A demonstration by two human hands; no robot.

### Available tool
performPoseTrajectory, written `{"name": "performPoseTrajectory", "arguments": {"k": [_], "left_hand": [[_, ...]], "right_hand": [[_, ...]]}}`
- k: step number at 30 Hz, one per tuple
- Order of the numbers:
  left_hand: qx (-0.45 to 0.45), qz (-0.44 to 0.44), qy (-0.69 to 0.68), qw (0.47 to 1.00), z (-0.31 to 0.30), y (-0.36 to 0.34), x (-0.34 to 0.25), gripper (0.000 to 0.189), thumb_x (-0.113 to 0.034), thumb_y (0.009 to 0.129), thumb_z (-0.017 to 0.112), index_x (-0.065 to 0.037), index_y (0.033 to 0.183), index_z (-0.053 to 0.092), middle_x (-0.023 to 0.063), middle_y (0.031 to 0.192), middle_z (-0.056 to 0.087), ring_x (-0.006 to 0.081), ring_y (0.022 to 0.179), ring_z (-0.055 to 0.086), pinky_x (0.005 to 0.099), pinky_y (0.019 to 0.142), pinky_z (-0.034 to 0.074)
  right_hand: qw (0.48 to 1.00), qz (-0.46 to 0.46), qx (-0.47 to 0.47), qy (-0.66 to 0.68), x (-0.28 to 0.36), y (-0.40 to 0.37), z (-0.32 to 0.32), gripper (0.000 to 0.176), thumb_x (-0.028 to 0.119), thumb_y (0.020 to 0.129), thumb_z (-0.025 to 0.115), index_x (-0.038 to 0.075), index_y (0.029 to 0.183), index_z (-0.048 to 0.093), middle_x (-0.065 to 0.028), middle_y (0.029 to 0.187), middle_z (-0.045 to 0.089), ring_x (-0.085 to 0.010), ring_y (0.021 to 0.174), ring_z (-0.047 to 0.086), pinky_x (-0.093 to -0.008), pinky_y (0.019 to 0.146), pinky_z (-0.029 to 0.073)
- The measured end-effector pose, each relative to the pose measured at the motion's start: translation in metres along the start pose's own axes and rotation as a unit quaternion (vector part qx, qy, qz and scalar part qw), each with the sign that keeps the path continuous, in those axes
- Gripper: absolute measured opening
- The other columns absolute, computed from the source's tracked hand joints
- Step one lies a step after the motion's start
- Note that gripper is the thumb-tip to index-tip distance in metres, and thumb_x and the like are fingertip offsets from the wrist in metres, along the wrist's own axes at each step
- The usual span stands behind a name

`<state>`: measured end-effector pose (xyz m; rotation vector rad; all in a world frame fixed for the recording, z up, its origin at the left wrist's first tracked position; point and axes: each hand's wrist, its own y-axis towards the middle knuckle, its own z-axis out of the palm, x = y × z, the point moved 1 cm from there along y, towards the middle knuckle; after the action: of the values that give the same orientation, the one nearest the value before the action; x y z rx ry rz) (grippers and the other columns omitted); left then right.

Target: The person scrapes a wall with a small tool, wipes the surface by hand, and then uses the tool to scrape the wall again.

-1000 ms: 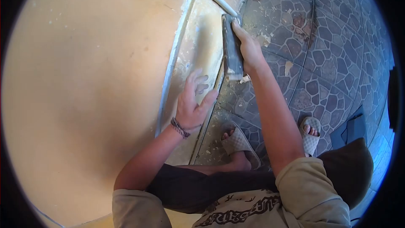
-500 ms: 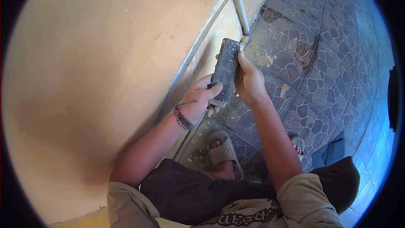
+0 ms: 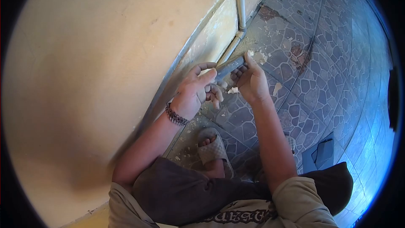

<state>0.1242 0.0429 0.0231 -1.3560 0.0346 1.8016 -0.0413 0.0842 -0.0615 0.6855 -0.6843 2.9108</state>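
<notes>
A flat, dark grey rectangular block (image 3: 230, 67) with a worn, dusty surface is in front of me, tilted so that mostly its narrow side shows. My right hand (image 3: 255, 83) grips its far right end, thumb on top and fingers curled below. At the left end, my left hand (image 3: 190, 93) has the thumb and index finger against the block. Its other fingers are loosely bent underneath, with pale dust on them. Both hands hold the block above the floor, close to the wall's foot.
A cream wall (image 3: 105, 59) rises on the left, with flaking paint low down. A pipe (image 3: 240, 8) runs down it and bends along its base. Paint chips (image 3: 277, 88) litter the stone-patterned floor (image 3: 308, 101). A dark flat piece (image 3: 322, 153) lies at the right. Slippered feet (image 3: 213, 147) are below.
The block has turned from showing its broad face upright to lying nearly edge-on. The left hand has rolled over and its fingers have loosened; the right hand keeps its end.
</notes>
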Motion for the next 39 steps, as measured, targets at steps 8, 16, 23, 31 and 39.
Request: {"name": "performPoseTrajectory", "arguments": {"k": [8,16,23,31,39], "left_hand": [[-0.166,0.251,0.441,0.846,-0.008,-0.003,0.006,0.039,-0.025,0.089,0.07,0.0,0.117,0.059,0.0122,0.097,0.067,0.0149,0.086,0.065,0.0281,0.074,0.05],[-0.199,0.294,0.359,0.863,-0.011,-0.002,0.029,0.036,-0.024,0.094,0.063,-0.001,0.121,0.055,0.0101,0.096,0.066,0.0164,0.084,0.063,0.0296,0.077,0.051],[-0.202,0.242,0.254,0.915,-0.002,0.0,0.012,0.027,-0.022,0.097,0.059,-0.001,0.114,0.056,0.0045,0.09,0.063,0.0098,0.076,0.059,0.0263,0.069,0.049],[-0.151,0.16,0.211,0.952,0.004,0.001,0.011,0.039,-0.033,0.102,0.049,-0.002,0.125,0.052,0.0041,0.104,0.061,0.0093,0.092,0.057,0.026,0.082,0.049],[-0.065,0.063,0.01,0.996,0.001,0.005,0.023,0.056,-0.046,0.103,0.036,0.0,0.135,0.043,0.0129,0.121,0.057,0.0204,0.11,0.059,0.0333,0.093,0.049]], "right_hand": [[0.984,0.15,-0.094,-0.002,-0.052,-0.021,0.013,0.046,0.057,0.093,0.053,0.011,0.089,0.055,-0.0043,0.074,0.057,-0.0154,0.061,0.055,-0.028,0.054,0.043],[0.915,0.317,0.07,-0.241,-0.069,-0.038,0.007,0.073,0.07,0.093,0.037,0.001,0.096,0.06,-0.0117,0.062,0.059,-0.0212,0.049,0.06,-0.0308,0.04,0.043],[0.865,-0.006,0.058,-0.498,-0.025,-0.024,-0.008,0.047,0.041,0.092,0.062,-0.003,0.107,0.061,-0.0094,0.073,0.065,-0.0165,0.067,0.064,-0.0304,0.061,0.051],[0.896,-0.133,0.09,-0.415,0.002,-0.041,0.034,0.034,0.024,0.086,0.073,0.0,0.106,0.061,-0.0062,0.08,0.065,-0.0117,0.071,0.06,-0.0286,0.067,0.049],[0.865,-0.128,0.069,-0.48,-0.015,-0.044,0.026,0.055,0.032,0.078,0.08,0.004,0.119,0.055,-0.0128,0.097,0.065,-0.0236,0.088,0.063,-0.0344,0.079,0.051]]}}
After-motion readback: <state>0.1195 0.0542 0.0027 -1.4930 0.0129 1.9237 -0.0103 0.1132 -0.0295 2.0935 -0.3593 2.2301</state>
